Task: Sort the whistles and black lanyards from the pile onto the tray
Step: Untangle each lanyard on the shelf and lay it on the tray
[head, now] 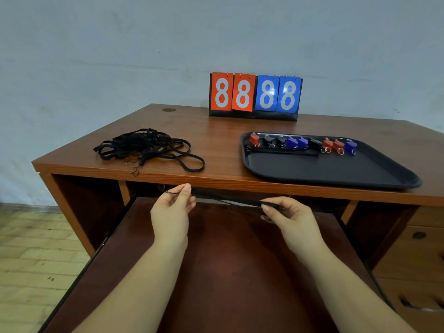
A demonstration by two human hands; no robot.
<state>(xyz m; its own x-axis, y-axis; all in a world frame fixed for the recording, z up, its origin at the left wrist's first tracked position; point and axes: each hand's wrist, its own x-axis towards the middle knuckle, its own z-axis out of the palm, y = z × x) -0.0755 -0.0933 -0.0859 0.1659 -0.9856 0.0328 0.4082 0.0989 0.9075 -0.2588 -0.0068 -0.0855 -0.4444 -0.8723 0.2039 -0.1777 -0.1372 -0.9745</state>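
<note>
- The left hand (172,207) pinches one end of a black lanyard (225,197) between thumb and fingertips, just below the front edge of the surface (216,131).
- The right hand (286,215) pinches the other end of the same lanyard, a little lower and to the right.
- The lanyard runs taut and nearly straight between the two hands, sloping slightly down toward the right hand; a thin thread end sticks out past the left thumb.
- Both hands hang in front of the surface, over a pull-out shelf (228,260) beneath it.
- A tangled pile of black lanyards (146,146) lies on the left part of the surface, well apart from the hands, with one loop near the front edge.
- A black tray (336,169) sits on the right part of the surface.
- A row of whistles (302,143), red, black and blue, lies along the far side of the tray, with a black strap beside them.
- A flip scoreboard (255,96) reading 8 8 8 8, two cards red and two blue, stands at the back of the surface against the wall.
</note>
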